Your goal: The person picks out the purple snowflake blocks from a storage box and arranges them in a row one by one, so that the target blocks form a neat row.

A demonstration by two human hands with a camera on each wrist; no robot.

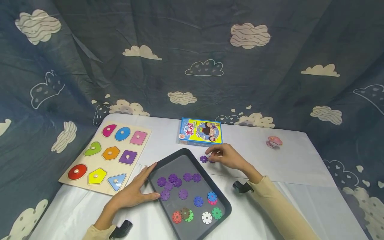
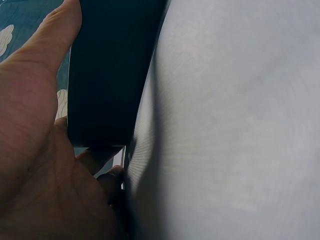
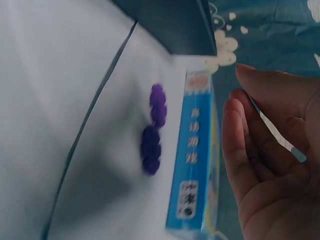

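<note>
My left hand (image 1: 133,192) grips the left edge of a dark grey tray (image 1: 207,175), with the thumb at its rim. The tray wall (image 2: 112,65) rises beside the thumb in the left wrist view. Several purple notched plastic discs (image 1: 172,178) lie in the tray, some overlapping. Beyond the tray's right edge, my right hand (image 1: 226,156) hovers with loosely curled fingers and nothing visible between them. Just beside its fingertips a purple disc (image 1: 203,159) lies on the white cloth; another is partly hidden by the hand. Purple discs (image 3: 151,150) show apart from the fingers in the right wrist view.
Blue (image 1: 198,201), white (image 1: 207,218), green, red and brown discs lie at the tray's near end. A blue and yellow box (image 1: 200,132) stands behind the right hand. A wooden shape puzzle (image 1: 111,153) lies left; a pink toy (image 1: 274,142) sits at far right.
</note>
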